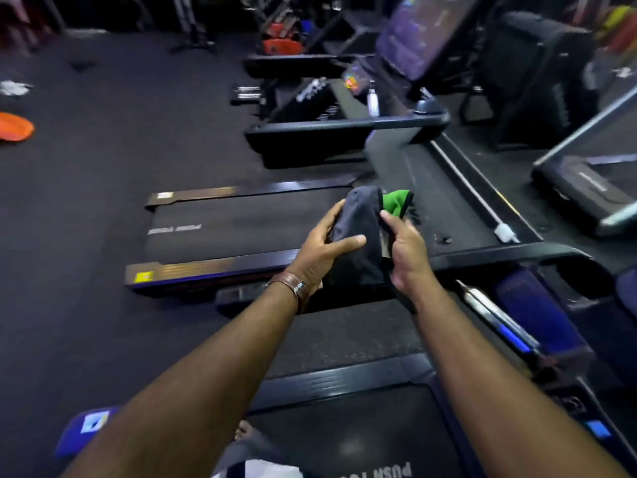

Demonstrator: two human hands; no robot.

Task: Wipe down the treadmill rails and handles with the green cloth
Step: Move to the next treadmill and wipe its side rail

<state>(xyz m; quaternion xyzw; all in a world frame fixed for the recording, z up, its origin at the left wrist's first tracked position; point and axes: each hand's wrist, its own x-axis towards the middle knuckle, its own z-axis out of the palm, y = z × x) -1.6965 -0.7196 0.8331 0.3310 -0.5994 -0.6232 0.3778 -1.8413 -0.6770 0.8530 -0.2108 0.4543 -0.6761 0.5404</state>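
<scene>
Between two treadmills on a dark gym floor (103, 201), a person holds the green cloth (362, 263) in both hands at arm's length. The cloth is folded so that its dark grey face is turned out and only a bright green corner shows at the upper right. The left hand (324, 243) (a brown leather watch strap (293, 288) circles its wrist) grips the cloth from the left, with the thumb laid across the front and the fingers curled round the far side. The right hand (406, 250) grips the cloth's right edge, its fingers closed on the fabric. The cloth hangs above the side of the far treadmill's belt (241, 225), just left of a curved black handrail (517, 253); whether its lower edge touches anything cannot be told. A white bottle (373, 101) stands on a machine beyond, and an orange disc (15, 127) lies on the floor far left.
</scene>
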